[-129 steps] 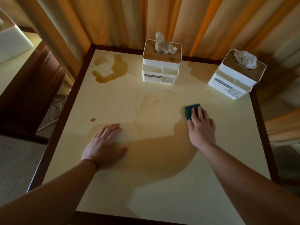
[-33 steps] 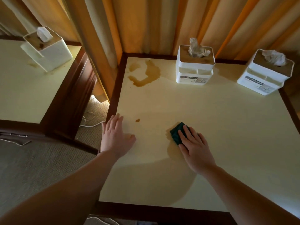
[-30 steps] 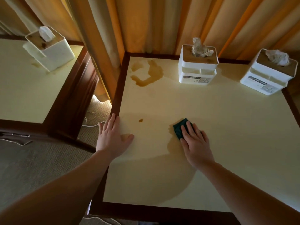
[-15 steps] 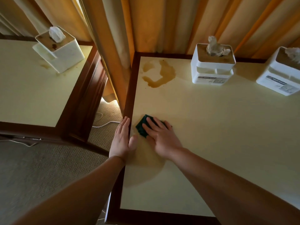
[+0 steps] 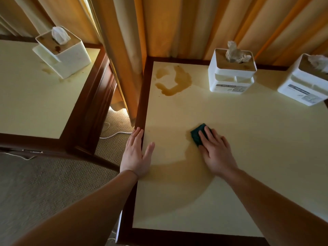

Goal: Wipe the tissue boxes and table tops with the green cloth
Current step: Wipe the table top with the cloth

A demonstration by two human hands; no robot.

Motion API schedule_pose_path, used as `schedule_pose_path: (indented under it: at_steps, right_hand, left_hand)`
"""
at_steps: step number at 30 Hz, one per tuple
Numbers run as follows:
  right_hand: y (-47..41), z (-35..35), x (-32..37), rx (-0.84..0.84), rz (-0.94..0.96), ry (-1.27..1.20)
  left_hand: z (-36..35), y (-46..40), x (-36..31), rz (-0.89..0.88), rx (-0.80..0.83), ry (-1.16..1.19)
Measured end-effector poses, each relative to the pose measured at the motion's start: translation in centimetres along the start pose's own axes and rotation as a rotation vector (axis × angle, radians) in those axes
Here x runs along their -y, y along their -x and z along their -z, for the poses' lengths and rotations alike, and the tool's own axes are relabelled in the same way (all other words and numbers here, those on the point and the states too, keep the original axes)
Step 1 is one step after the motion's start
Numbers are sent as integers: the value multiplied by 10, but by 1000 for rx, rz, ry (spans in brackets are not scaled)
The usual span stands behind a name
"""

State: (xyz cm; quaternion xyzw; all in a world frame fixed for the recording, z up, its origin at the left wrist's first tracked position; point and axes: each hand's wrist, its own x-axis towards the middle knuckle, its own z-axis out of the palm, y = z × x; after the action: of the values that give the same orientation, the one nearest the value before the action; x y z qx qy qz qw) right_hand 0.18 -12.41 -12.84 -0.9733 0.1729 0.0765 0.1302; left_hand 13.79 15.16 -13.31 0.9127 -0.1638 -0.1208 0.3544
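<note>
While the left hand lies flat with fingers straight on the dark wooden edge of the cream-topped square table, the right hand presses flat on the small folded green cloth mid-table. Farther back, a brown liquid spill sits near the corner, beside two white square tissue boxes. Another white tissue box stands on the neighbouring table.

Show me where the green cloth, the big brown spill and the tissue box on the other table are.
green cloth (image 5: 197, 134), head view, on its uncovered far corner.
brown spill (image 5: 182, 82), head view, on its widest patch.
tissue box on the left table (image 5: 71, 57), head view, on its white side wall.
</note>
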Motion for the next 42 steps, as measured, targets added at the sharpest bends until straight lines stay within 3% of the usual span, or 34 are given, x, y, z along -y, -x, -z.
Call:
schedule_pose_path:
  at_steps: [4,9,14,18,22,28,35,38,42]
  right_hand:
    - [-48,5,37,38,-77,-9]
    - [-28,-14,93,68,180,17]
    - [40,-27,67,102,314,55]
    - [68,-10,5,78,135,65]
    - [41,9,-41,13,-25,8]
    - [-56,18,8,27,-138,2]
    - [-36,-12,84,77,189,-3]
    - [-2,-22,74,50,283,0]
    - [32,-19,26,35,235,5]
  left_hand:
    - [-1,-5,2,10,4,-4]
    - [-2,-3,0,-4,-11,-25]
    - [-3,1,-3,-3,-23,-62]
    - [-3,0,-3,3,-33,-65]
    - [-3,0,-5,3,-44,-58]
    - [0,-4,-5,29,-12,-40]
    - [1,-3,-9,42,-6,-56]
    - [0,0,-9,42,-13,-74]
    - [0,2,-13,50,-22,-79]
